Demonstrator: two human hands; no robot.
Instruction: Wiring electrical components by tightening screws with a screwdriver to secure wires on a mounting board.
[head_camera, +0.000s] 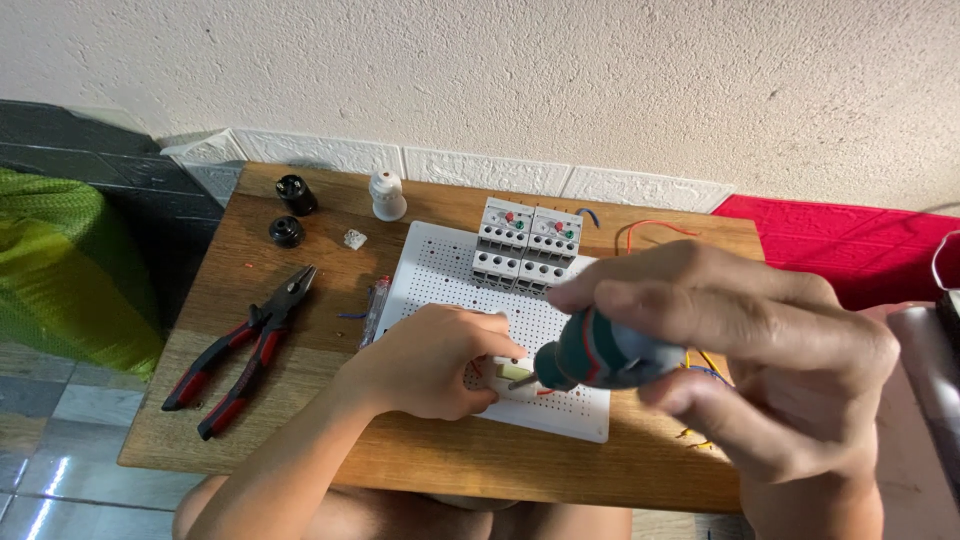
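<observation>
My right hand (760, 350) grips the teal and grey handle of a screwdriver (590, 355), close to the camera, with its tip pointing down-left at a small pale component (515, 372). My left hand (430, 360) rests on the white perforated board (440, 270) and holds that component down against it. Two grey electrical modules (525, 245) with red and green buttons stand side by side at the board's far edge. A red wire end shows by the component.
Red-handled pliers (245, 350) lie on the wooden table (300, 440) at left. Two black lamp holders (290, 210), a white lamp holder (387, 195) and a small white piece sit at the back left. Loose orange wire (650, 232) lies beyond the board. Red mat at right.
</observation>
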